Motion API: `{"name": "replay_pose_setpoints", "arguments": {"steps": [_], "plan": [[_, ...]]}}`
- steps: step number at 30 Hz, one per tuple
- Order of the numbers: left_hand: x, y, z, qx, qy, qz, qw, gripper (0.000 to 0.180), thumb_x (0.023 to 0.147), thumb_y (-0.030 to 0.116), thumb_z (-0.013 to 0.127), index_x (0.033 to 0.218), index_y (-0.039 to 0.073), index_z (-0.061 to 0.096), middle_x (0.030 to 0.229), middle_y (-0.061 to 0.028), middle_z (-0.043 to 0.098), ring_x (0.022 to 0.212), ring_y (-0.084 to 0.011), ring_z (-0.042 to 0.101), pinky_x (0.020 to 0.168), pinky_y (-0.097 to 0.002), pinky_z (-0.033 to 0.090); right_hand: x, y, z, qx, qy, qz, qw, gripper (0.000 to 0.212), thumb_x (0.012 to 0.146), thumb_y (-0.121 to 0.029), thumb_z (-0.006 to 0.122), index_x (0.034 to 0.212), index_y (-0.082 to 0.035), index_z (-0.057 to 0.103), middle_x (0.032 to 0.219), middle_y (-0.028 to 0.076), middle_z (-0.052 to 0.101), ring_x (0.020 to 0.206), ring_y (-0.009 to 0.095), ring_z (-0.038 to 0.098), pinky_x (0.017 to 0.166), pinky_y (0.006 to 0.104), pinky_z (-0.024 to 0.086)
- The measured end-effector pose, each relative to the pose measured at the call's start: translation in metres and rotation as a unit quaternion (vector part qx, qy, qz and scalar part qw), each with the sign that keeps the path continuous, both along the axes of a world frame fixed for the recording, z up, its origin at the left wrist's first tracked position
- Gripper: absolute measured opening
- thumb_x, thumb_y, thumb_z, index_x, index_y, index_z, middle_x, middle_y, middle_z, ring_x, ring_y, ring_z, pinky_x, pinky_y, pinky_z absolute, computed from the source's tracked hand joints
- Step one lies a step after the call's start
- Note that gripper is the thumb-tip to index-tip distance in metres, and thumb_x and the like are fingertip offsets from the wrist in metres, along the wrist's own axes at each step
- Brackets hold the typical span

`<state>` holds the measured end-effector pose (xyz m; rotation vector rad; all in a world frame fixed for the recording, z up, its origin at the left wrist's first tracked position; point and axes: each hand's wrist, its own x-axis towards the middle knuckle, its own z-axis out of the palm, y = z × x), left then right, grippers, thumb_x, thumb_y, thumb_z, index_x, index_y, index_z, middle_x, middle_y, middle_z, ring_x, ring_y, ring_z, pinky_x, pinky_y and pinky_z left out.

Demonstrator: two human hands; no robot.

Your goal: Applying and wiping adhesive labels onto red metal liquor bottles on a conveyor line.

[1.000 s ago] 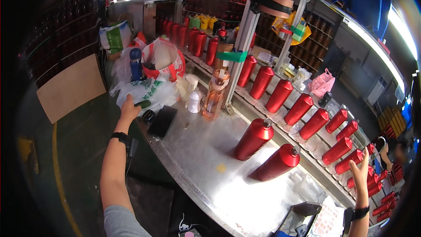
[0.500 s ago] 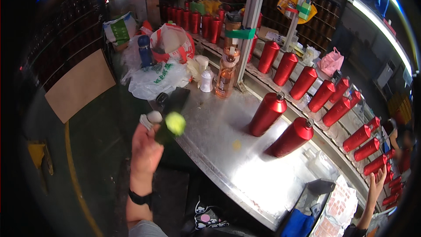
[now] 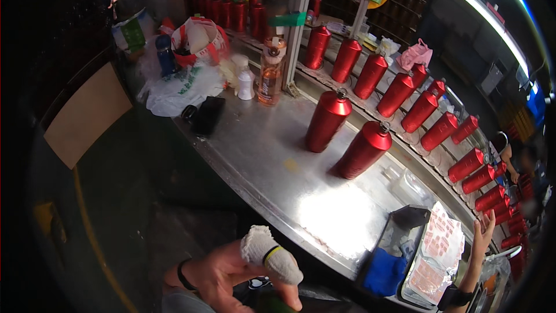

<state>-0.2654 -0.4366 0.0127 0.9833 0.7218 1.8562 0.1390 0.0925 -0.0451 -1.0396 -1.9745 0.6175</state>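
Hands first: left hand [image 3: 231, 275] is sitting at the bottom center of the frame, fingers curled around a white cloth [image 3: 269, 253] with a yellow band, and it looks like there's something dark green tucked under it, too cut off to tell what. Right hand [image 3: 482, 235] is hanging at the lower right, fingers spread wide, holding nothing, just beside a printed sheet [image 3: 437, 249] and a black tray [image 3: 399, 237] with a blue rag [image 3: 383, 272] in it.

Steel desk [image 3: 272, 156] is running diagonally through the middle, and two red canisters [image 3: 346, 136] are standing on it mid-frame, well apart from both hands. A long row of more red ones is curving off toward the right edge.

My read: this is the grab-the-wiper stage, with the cloth gripped but not touching anything on the desk yet. Next bit probably means reaching up over the desk edge to the nearer canister, and the free hand would need to steady it so it's not tipping.
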Motion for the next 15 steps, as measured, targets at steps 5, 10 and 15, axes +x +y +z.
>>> {"name": "replay_pose_setpoints", "arguments": {"steps": [5, 10, 15], "plan": [[-0.01, 0.019, -0.003, 0.074, 0.07, -0.112, 0.989, 0.056, 0.066, 0.001, 0.085, 0.113, -0.007, 0.055, 0.084, -0.0165, 0.067, 0.073, -0.0218, 0.063, 0.065, -0.0302, 0.046, 0.02, -0.005, -0.011, -0.037, 0.024, -0.015, 0.999, 0.067, 0.095, -0.01, 0.059, 0.153, -0.01, 0.027, 0.145, 0.026, 0.038, 0.133, 0.031, 0.042, 0.111, 0.0379, 0.033], [0.002, 0.017, 0.006, 0.018, -0.041, -0.058, 0.997, 0.041, 0.067, 0.0, 0.083, 0.102, -0.005, 0.063, 0.087, -0.0163, 0.068, 0.075, -0.023, 0.063, 0.066, -0.0314, 0.045, 0.023, 0.001, -0.025, -0.006, -0.009, -0.005, 1.0, 0.065, 0.095, -0.013, 0.059, 0.153, -0.01, 0.027, 0.146, 0.026, 0.037, 0.133, 0.031, 0.042, 0.111, 0.0384, 0.034], [0.013, 0.014, 0.008, 0.024, -0.033, -0.034, 0.999, 0.038, 0.069, 0.002, 0.083, 0.102, -0.004, 0.065, 0.088, -0.0156, 0.068, 0.074, -0.0219, 0.061, 0.063, -0.0314, 0.044, 0.023, -0.002, -0.017, -0.015, -0.016, -0.001, 1.0, 0.065, 0.096, -0.014, 0.059, 0.153, -0.01, 0.028, 0.146, 0.026, 0.037, 0.134, 0.031, 0.041, 0.111, 0.0387, 0.033]]}}
